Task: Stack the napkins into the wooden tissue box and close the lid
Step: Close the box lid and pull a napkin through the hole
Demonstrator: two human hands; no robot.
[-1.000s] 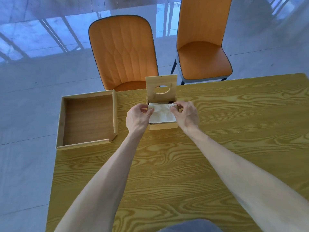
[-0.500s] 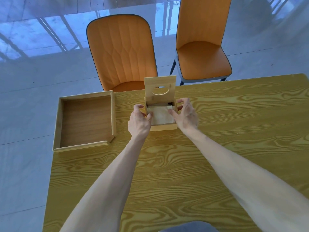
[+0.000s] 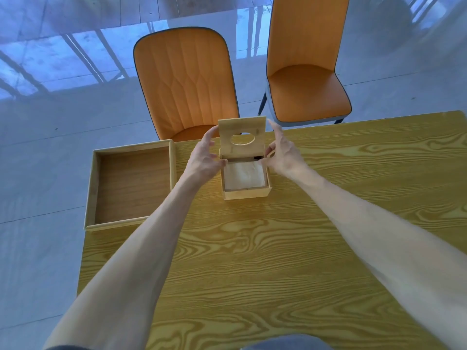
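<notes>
The wooden tissue box (image 3: 246, 193) stands near the table's far edge with white napkins (image 3: 243, 175) lying flat inside it. Its lid (image 3: 242, 135), which has an oval hole, is upright at the back. My left hand (image 3: 204, 156) is at the box's left side, fingers spread, thumb close to the rim. My right hand (image 3: 283, 152) hovers at the right side of the lid, fingers apart. Neither hand holds anything.
An empty shallow wooden tray (image 3: 131, 183) sits at the table's (image 3: 252, 248) far left corner, partly overhanging the edge. Two orange chairs (image 3: 185, 79) (image 3: 307, 66) stand beyond the table's far edge on a glossy tiled floor.
Both hands have let go of the napkin, which now lies in the box. They have lifted and moved back toward the two sides of the upright lid, fingers spreading.
</notes>
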